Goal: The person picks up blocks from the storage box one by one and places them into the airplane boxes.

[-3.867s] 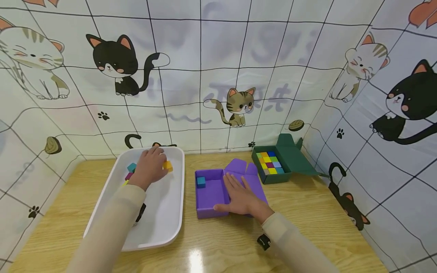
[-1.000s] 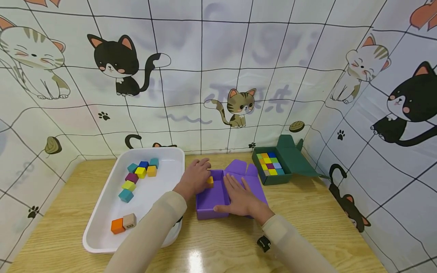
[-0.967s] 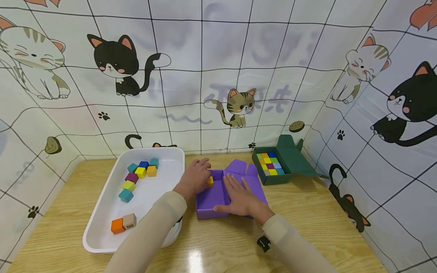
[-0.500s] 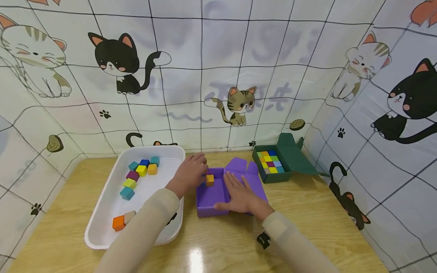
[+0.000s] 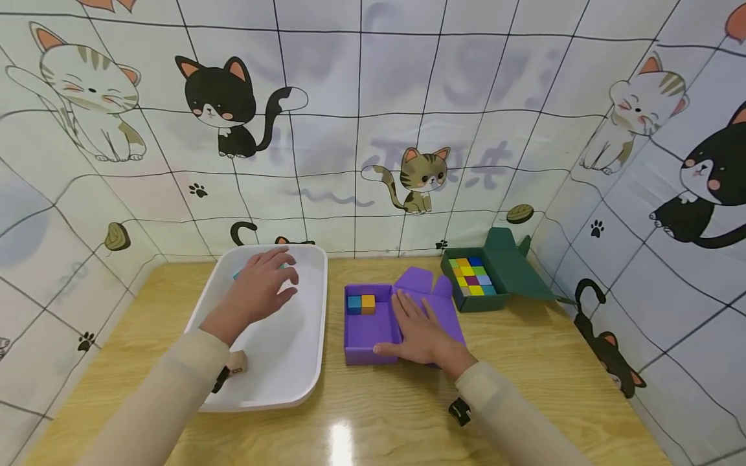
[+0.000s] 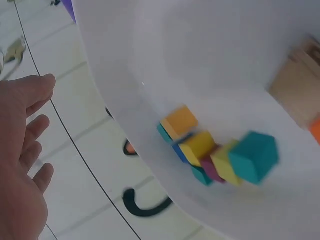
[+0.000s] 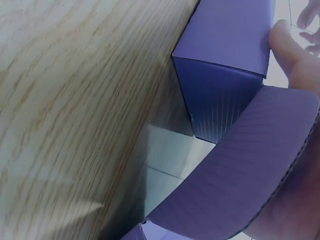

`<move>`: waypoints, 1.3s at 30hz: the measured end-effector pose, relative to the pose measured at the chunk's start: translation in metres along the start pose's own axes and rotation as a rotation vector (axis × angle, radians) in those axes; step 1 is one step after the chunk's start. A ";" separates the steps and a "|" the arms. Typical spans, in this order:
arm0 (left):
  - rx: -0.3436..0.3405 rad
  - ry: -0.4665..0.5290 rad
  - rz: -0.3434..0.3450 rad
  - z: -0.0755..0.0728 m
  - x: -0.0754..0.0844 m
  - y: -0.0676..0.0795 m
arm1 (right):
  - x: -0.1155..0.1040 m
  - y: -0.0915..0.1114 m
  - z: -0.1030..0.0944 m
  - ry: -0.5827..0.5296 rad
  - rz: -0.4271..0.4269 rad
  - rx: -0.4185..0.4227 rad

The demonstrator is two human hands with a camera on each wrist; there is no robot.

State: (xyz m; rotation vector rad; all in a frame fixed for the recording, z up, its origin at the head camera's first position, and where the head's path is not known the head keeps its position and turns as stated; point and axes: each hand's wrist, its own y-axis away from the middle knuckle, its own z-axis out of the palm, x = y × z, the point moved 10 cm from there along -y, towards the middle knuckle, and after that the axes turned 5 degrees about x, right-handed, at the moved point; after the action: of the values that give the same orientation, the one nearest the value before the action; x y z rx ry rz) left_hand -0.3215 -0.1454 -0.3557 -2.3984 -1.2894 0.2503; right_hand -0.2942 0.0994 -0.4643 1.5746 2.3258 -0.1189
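Note:
Above the white tray, my left hand reaches with loosely bent fingers and nothing in them. The left wrist view shows coloured cubes clustered in the tray: an orange cube, a yellow cube, a teal cube and others; in the head view the hand hides most of them. My right hand lies with straight fingers on the opened lid of the purple box, thumb at the box's rim. Inside its far left corner, a blue cube and an orange cube sit side by side.
A beige wooden cube lies in the near part of the tray, partly behind the left forearm. At the back right stands an open green box filled with rows of coloured cubes. A cat-print cloth walls in the wooden table.
The left hand put an orange cube beside the blue one in the purple box, let go, and moved left over the tray. The right hand stays on the lid; the head view shifts slightly.

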 end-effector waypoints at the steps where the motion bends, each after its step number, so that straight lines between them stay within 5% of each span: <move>1: 0.000 0.008 -0.013 -0.002 -0.007 0.005 | 0.000 0.000 0.000 0.005 -0.002 0.003; 9: -0.167 -0.032 -0.142 0.002 -0.050 0.056 | 0.004 0.000 0.003 0.011 0.000 0.006; 17: -0.242 -0.060 -0.124 0.003 -0.055 0.098 | 0.007 0.000 0.006 0.023 0.003 -0.006; 24: -0.336 -0.004 -0.138 0.012 -0.046 0.110 | 0.006 -0.001 0.006 0.023 0.009 -0.008; 39: -0.384 -0.012 -0.132 0.032 -0.042 0.126 | 0.003 -0.002 0.005 0.015 -0.005 0.001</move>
State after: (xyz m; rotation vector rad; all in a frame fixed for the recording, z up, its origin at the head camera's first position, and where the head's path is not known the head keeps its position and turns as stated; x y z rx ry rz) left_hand -0.2604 -0.2333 -0.4398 -2.6058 -1.6163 -0.0256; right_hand -0.2962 0.1000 -0.4702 1.5750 2.3420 -0.1093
